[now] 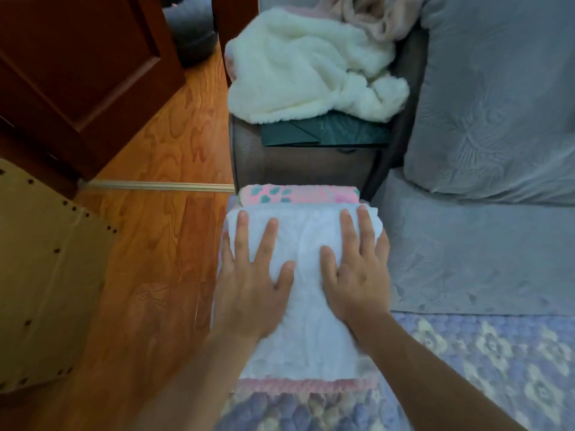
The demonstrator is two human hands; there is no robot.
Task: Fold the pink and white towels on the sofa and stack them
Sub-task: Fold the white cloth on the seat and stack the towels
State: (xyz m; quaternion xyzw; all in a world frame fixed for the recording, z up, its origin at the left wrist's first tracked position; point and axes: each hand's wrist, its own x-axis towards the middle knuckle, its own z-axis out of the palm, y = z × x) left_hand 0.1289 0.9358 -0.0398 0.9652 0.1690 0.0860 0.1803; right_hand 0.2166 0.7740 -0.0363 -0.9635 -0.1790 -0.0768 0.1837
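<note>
A folded white towel point(306, 306) lies on top of a pink patterned towel point(298, 195), whose edges show at the far end and the near end of the stack. My left hand point(252, 275) presses flat on the white towel's left side, fingers straight and spread. My right hand point(357, 269) presses flat on its right side, fingers reaching the far right corner. Farther back, an unfolded cream-white towel point(311, 70) lies crumpled on the sofa arm, with a crumpled pale pink towel point(370, 17) behind it.
The stack sits at the left edge of a sofa seat covered by a lilac patterned mat point(485, 362). A grey back cushion point(497, 94) stands at the right. A dark green box point(323, 132) lies under the cream towel. Wood floor point(161, 181) and a door lie to the left.
</note>
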